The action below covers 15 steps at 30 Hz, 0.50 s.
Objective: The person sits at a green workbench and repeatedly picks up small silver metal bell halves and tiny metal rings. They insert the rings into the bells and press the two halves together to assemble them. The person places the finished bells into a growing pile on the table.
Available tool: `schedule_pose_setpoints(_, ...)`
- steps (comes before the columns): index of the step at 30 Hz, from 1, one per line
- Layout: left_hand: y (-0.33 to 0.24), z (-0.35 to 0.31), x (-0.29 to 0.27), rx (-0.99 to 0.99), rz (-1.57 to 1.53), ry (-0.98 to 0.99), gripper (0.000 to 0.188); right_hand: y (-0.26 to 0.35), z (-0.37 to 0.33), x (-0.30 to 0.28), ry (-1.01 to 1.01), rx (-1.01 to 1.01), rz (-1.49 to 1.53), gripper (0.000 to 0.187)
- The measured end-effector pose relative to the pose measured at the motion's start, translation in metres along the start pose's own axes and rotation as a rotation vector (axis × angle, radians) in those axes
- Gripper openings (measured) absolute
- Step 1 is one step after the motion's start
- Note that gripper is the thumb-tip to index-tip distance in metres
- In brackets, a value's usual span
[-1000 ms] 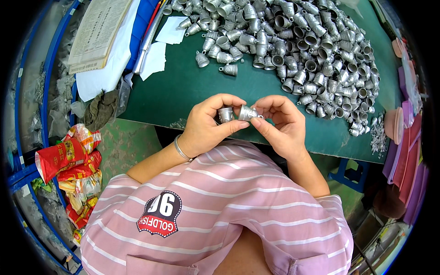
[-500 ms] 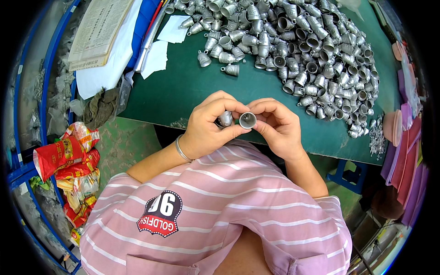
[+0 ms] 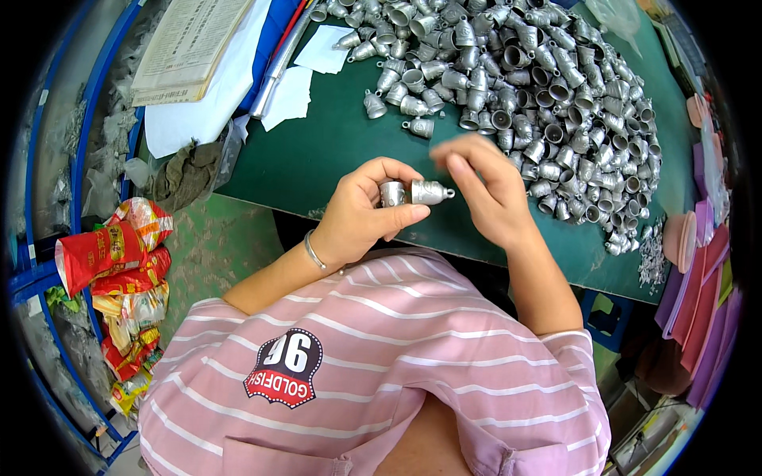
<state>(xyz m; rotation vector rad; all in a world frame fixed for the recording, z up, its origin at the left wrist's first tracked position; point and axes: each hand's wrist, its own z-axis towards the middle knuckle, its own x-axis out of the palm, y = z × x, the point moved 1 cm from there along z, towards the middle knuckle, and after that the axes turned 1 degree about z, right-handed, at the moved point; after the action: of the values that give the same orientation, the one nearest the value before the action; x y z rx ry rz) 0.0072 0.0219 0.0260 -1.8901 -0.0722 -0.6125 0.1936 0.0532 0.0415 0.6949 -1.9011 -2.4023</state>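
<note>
A: What is the left hand [image 3: 361, 213] doing?

B: It is curled shut around two small silver metal parts; a short cup-shaped piece [image 3: 392, 194] sits against the fingers, and a bell-shaped piece [image 3: 429, 192] lies on its side just right of it, its small loop pointing right; the thumb presses in under them from below; the two pieces touch end to end.

A: And the right hand [image 3: 490, 190]?

B: It is just beside the bell-shaped piece, fingers loosely bent and spread; I cannot tell whether a fingertip touches the loop; it grips nothing that I can see.

A: Where are the hands, relative to the table?

B: Above the near edge of the green table [image 3: 317, 159], close to the chest; a thin bracelet [image 3: 313, 252] circles the left wrist; the pink striped shirt [image 3: 413, 349] fills the lower part of the view.

A: What lies on the table?

B: A big heap of the same silver metal parts [image 3: 548, 71] covers the far right half, right up behind the right hand; a few loose ones sit at its left edge; white paper scraps [image 3: 290, 95] lie to the left of the heap, with a stack of printed papers [image 3: 190, 47] further left on a white sheet.

A: Anything off the table?

B: A grey rag [image 3: 186, 170] hangs at the left corner; red and yellow snack wrappers [image 3: 111, 262] are bunched low on the left; pink sheets [image 3: 702, 293] lean at the right rim.
</note>
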Motion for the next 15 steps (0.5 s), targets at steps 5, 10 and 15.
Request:
schedule_pose_setpoints(5,-0.002,0.001,0.002,-0.054,-0.057,-0.049,0.031,-0.013,0.031,0.012,-0.034,-0.294,-0.681,0.027)
schedule_pose_setpoints(10,-0.002,0.0,0.001,0.002,0.036,-0.056,0.032,-0.018,0.029,0.012,0.027,-0.283,-0.745,0.034)
schedule_pose_setpoints(15,-0.002,0.0,-0.001,0.068,0.179,-0.065,0.034,-0.007,0.011,0.006,-0.003,-0.158,-0.784,0.032)
